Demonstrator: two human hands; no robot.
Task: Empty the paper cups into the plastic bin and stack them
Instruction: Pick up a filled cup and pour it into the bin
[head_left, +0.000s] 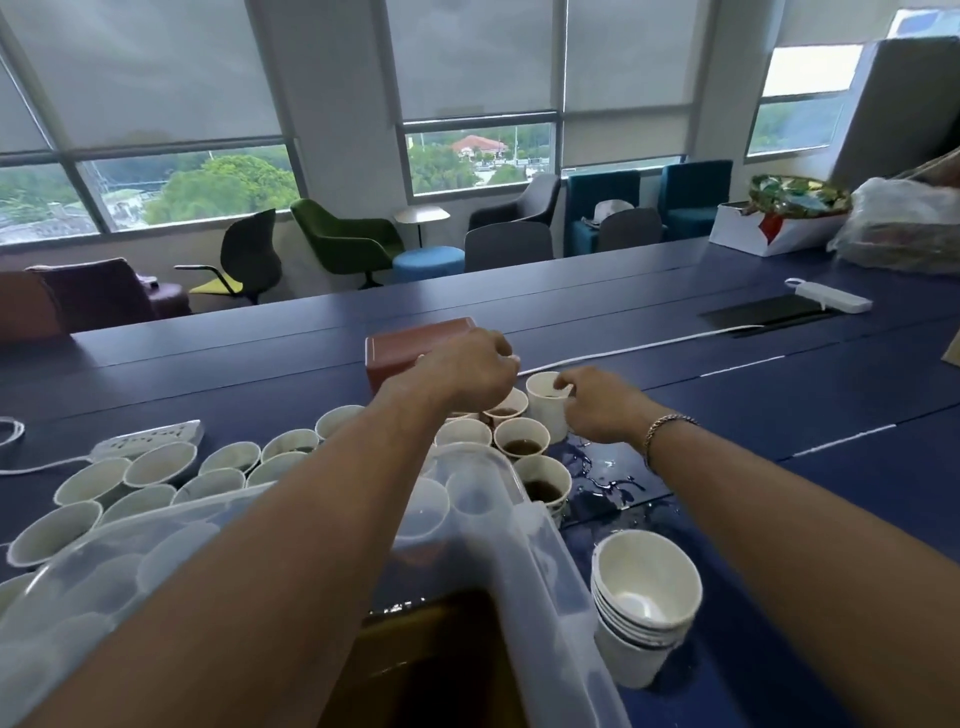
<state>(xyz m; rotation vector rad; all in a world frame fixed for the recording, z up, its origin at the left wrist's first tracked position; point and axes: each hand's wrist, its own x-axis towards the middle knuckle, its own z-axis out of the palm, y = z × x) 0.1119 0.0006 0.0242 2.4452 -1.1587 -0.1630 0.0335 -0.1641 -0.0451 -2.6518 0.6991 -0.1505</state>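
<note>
1 plastic bin (524, 561): clear, nearest, centre; brown liquid in the bottom; left forearm crosses over it.
Stack (644, 608): empty white paper cups nested, leaning a bit, on the table just right of the bin.
Spill (608, 486): puddle on the blue table (779, 395), betw. stack and right hand.
Loose cups (156, 462): many, white, crowded left of and beyond the bin; some w/ dark liquid, e.g. filled cup (522, 441) just beyond the bin's far corner.
Right hand (597, 410): thumb and fingers pinch the rim of an upright cup (540, 415) at the far-right edge of the group; bracelet (665, 426) on the wrist.
Left hand (462, 371): above the far cups, fingers curled down; can't tell if it grips anything.
Power strip (150, 439): white, left side, touching the cups' far edge.
Brown box (415, 343): just beyond the left hand, partly hidden by it.
Second strip (831, 299): white, far right, well apart from the cups.
</note>
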